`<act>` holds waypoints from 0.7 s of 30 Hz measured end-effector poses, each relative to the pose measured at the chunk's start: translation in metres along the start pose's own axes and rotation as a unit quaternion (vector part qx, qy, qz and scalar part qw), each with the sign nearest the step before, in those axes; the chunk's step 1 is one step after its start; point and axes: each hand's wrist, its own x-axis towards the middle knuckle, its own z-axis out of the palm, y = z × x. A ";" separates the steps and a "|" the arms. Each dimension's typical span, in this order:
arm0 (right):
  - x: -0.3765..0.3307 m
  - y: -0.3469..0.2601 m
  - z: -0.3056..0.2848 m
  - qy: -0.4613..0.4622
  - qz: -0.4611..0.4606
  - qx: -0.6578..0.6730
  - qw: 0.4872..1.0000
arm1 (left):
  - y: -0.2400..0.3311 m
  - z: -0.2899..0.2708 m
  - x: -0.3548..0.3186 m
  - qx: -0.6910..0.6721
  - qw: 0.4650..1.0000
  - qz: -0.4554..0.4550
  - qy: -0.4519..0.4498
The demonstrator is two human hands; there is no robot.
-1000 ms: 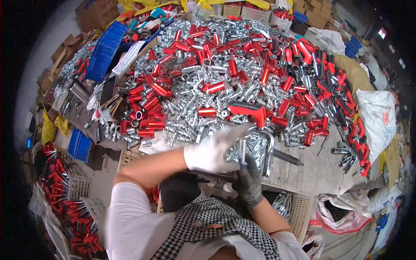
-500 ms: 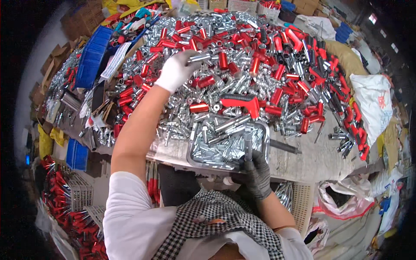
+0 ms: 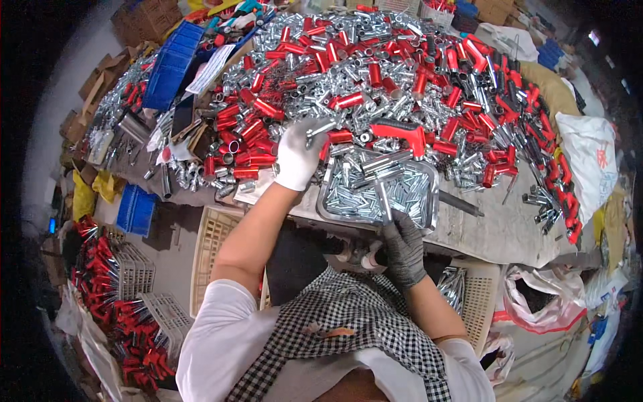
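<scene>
Between the grey-gloved fingers of the right hand [image 3: 404, 249] is a slim metal tube [image 3: 384, 199], gripped near its lower end, the free end jutting past the fingertips and leaning slightly left. It looks rigid and fairly light, hard to dent but smooth enough to slide in a loose grip; the middle or lower part of the shaft seems the surest hold.

Just beyond those fingers lies a shallow metal tray [image 3: 436, 201], filled with small loose pins [image 3: 410, 193], with longer shiny tubes [image 3: 388, 161] lying across its far part. Right of the fingers, a black rod [image 3: 461, 204] sticks out beside the tray.

Farther forward and to the left, the white-gloved left hand [image 3: 299, 157] is blurred, its fingers apparently pinched on a short metal piece [image 3: 324, 128], likely just as stiff and slick. Right of these fingertips are a red sleeve [image 3: 341, 137] and, farther off, a red-and-black handle [image 3: 400, 132]. Past both hands spreads a heap of metal parts [image 3: 315, 87].
</scene>
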 end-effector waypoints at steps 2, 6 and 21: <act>-0.004 -0.006 -0.004 0.001 0.007 -0.011 1.000 | 0.018 -0.009 0.012 -0.009 0.994 -0.061 0.090; -0.010 -0.014 -0.014 0.028 0.024 -0.060 0.997 | 0.050 -0.051 0.024 -0.343 0.881 -0.324 -0.030; -0.014 -0.016 0.012 -0.228 -0.035 0.083 0.970 | 0.128 -0.086 -0.044 -0.367 0.841 0.043 -0.395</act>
